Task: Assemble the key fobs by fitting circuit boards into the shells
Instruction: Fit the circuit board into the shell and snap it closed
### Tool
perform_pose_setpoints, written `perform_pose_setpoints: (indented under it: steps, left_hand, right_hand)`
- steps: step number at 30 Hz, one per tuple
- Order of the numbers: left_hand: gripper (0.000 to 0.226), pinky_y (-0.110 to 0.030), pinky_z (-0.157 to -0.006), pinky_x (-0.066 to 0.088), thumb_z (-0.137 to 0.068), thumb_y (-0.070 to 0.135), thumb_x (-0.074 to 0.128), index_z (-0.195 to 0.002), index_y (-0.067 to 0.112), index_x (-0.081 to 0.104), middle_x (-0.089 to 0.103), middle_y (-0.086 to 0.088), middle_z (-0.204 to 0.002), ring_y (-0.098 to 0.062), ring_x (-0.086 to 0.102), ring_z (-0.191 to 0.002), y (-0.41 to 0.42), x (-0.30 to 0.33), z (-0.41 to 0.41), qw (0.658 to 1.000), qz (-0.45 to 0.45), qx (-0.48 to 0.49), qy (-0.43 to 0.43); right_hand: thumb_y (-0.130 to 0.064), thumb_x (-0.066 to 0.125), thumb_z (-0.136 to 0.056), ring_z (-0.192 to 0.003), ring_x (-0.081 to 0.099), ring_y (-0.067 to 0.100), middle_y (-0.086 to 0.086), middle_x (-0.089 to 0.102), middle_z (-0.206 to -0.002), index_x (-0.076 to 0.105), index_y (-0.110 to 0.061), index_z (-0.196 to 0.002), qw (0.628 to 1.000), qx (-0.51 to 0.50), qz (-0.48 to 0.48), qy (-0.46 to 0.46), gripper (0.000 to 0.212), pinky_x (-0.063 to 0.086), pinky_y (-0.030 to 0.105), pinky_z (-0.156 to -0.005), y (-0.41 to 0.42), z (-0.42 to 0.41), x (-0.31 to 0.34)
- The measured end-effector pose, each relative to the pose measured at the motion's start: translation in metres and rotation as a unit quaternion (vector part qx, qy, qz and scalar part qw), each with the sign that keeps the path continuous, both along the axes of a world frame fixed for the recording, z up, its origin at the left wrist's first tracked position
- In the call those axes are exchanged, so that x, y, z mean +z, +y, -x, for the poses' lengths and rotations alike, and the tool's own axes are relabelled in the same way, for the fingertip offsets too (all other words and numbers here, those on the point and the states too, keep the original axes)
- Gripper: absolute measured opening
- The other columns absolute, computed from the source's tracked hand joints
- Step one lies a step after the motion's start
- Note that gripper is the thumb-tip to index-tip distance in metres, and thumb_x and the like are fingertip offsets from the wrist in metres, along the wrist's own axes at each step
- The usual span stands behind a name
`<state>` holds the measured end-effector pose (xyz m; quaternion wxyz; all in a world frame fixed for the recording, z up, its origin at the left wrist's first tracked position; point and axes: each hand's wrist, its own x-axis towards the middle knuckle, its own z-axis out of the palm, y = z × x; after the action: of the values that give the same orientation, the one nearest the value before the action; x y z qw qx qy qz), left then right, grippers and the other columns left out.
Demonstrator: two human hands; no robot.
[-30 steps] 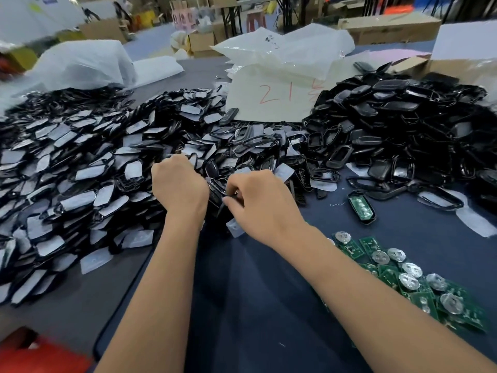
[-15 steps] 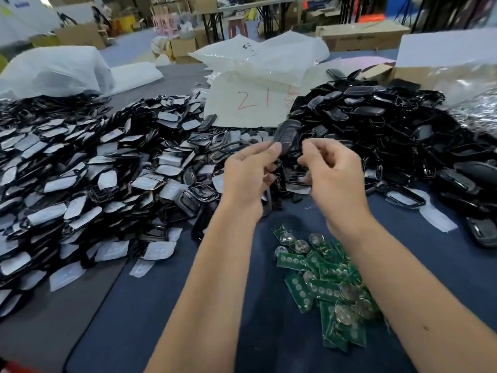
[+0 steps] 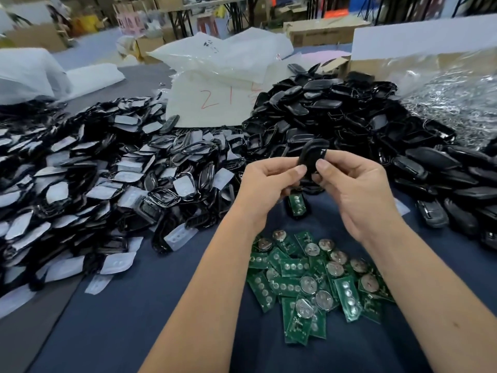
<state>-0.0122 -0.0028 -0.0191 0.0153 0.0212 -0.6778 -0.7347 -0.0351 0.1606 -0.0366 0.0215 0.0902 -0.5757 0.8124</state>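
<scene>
Both hands are raised over the blue mat [image 3: 134, 319], and between them they pinch one black shell [image 3: 312, 154]. The left hand [image 3: 266, 181] has its fingers curled and its thumb pressed to the shell's lower left edge; the right hand [image 3: 352, 189] grips the other side with thumb and curled fingers. The shell stands nearly upright, its rounded top poking above the fingertips.

Just under the hands, on the mat, lies a shell with a board in it [image 3: 297, 205], green face up. Nearer the person, a loose heap of boards [image 3: 314, 281] is spread on the mat, many carrying round silver coin cells.

To the left sprawls a big pile of frames with pale pads [image 3: 94, 179]. To the right, a heap of plain black shells [image 3: 349, 114] rises behind the hands. Between the two heaps, at the back, rests a white sheet marked in red [image 3: 209, 103], with clear bags [image 3: 223, 57] on top of it.
</scene>
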Motion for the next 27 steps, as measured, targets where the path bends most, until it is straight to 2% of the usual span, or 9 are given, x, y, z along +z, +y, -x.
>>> perform_pose_setpoints:
  steps: [3, 5, 8, 11, 13, 16, 19, 22, 27]
  left_hand:
    - [0.017, -0.023, -0.073, 0.055, -0.089, 0.006, 0.078, -0.1, 0.018, 0.081, 0.08, -0.006, -0.094, -0.011, 0.072, -0.082, -0.0005, -0.0007, 0.0004, 0.997, 0.015, 0.037, 0.062]
    - [0.017, -0.021, -0.072, 0.056, -0.088, 0.002, 0.078, -0.095, 0.017, 0.08, 0.08, -0.005, -0.089, -0.011, 0.073, -0.079, 0.0001, -0.0012, 0.0006, 0.996, 0.008, 0.038, 0.08]
    - [0.015, -0.019, -0.064, 0.055, -0.087, 0.002, 0.078, -0.092, 0.016, 0.08, 0.077, -0.002, -0.078, -0.006, 0.068, -0.066, 0.0007, -0.0024, 0.0008, 0.997, 0.008, 0.029, 0.069]
    - [0.011, -0.021, -0.064, 0.054, -0.087, 0.002, 0.079, -0.095, 0.009, 0.079, 0.076, -0.006, -0.077, -0.009, 0.065, -0.063, 0.0025, -0.0028, 0.001, 0.998, -0.001, 0.02, 0.053]
    - [0.012, -0.023, -0.065, 0.055, -0.087, 0.003, 0.079, -0.099, 0.005, 0.078, 0.075, -0.008, -0.079, -0.011, 0.064, -0.063, 0.0036, -0.0041, 0.0012, 0.999, -0.014, 0.014, 0.037]
    - [0.013, -0.026, -0.069, 0.055, -0.089, 0.005, 0.078, -0.102, 0.004, 0.076, 0.074, -0.011, -0.084, -0.014, 0.063, -0.068, 0.0039, -0.0054, 0.0009, 0.999, -0.034, 0.009, 0.008]
    - [0.008, -0.025, -0.071, 0.055, -0.091, 0.005, 0.075, -0.098, 0.009, 0.077, 0.072, -0.017, -0.094, -0.017, 0.064, -0.078, 0.0013, -0.0038, -0.0002, 0.998, -0.057, -0.02, -0.002]
    - [0.011, -0.025, -0.072, 0.056, -0.092, 0.006, 0.073, -0.09, 0.015, 0.079, 0.072, -0.014, -0.094, -0.017, 0.064, -0.08, -0.0008, -0.002, -0.0016, 0.997, -0.061, -0.047, 0.0]
    - [0.007, -0.026, -0.074, 0.054, -0.094, 0.004, 0.071, -0.09, 0.01, 0.072, 0.071, -0.007, -0.084, -0.014, 0.063, -0.076, 0.0048, -0.0011, -0.0007, 0.999, 0.003, 0.004, 0.039]
  right_hand:
    - [-0.006, 0.073, -0.094, -0.091, 0.074, 0.016, 0.004, 0.081, -0.098, 0.084, -0.024, -0.093, 1.0, -0.01, -0.023, 0.006, 0.021, 0.06, 0.029, -0.083, 0.0002, -0.0015, -0.001]
    - [-0.004, 0.074, -0.093, -0.088, 0.071, 0.02, 0.006, 0.08, -0.096, 0.083, -0.022, -0.094, 0.999, -0.016, -0.044, 0.011, 0.02, 0.061, 0.034, -0.084, 0.0, -0.0013, -0.0008]
    - [0.0, 0.073, -0.092, -0.093, 0.073, 0.022, 0.009, 0.08, -0.1, 0.079, -0.014, -0.107, 1.0, -0.012, -0.027, 0.005, 0.021, 0.061, 0.034, -0.087, 0.0005, -0.0023, 0.0007]
    - [0.006, 0.068, -0.093, -0.103, 0.076, 0.023, 0.01, 0.08, -0.107, 0.077, -0.01, -0.112, 1.0, 0.009, 0.018, -0.007, 0.026, 0.06, 0.03, -0.086, 0.002, -0.0048, 0.0023]
    - [0.006, 0.067, -0.092, -0.101, 0.076, 0.022, 0.008, 0.08, -0.104, 0.075, -0.011, -0.113, 0.998, 0.029, 0.053, -0.025, 0.029, 0.061, 0.03, -0.084, 0.0026, -0.0051, 0.0039]
    - [-0.003, 0.072, -0.081, -0.09, 0.072, 0.018, 0.004, 0.077, -0.092, 0.072, -0.009, -0.118, 0.993, 0.04, 0.098, -0.059, 0.038, 0.061, 0.026, -0.077, 0.0031, -0.0033, 0.0057]
    - [-0.004, 0.07, -0.077, -0.08, 0.071, 0.013, 0.005, 0.077, -0.09, 0.071, -0.008, -0.117, 0.987, 0.072, 0.126, -0.063, 0.04, 0.057, 0.02, -0.068, 0.0018, -0.0037, 0.006]
    - [-0.002, 0.067, -0.079, -0.082, 0.075, 0.012, 0.006, 0.08, -0.095, 0.07, -0.007, -0.117, 0.982, 0.095, 0.149, -0.066, 0.039, 0.058, 0.019, -0.068, 0.0026, -0.0039, 0.0051]
    - [-0.009, 0.076, -0.075, -0.085, 0.077, 0.015, 0.008, 0.081, -0.094, 0.074, -0.01, -0.108, 0.991, 0.034, 0.109, -0.077, 0.033, 0.06, 0.022, -0.072, -0.0009, -0.0039, 0.0025]
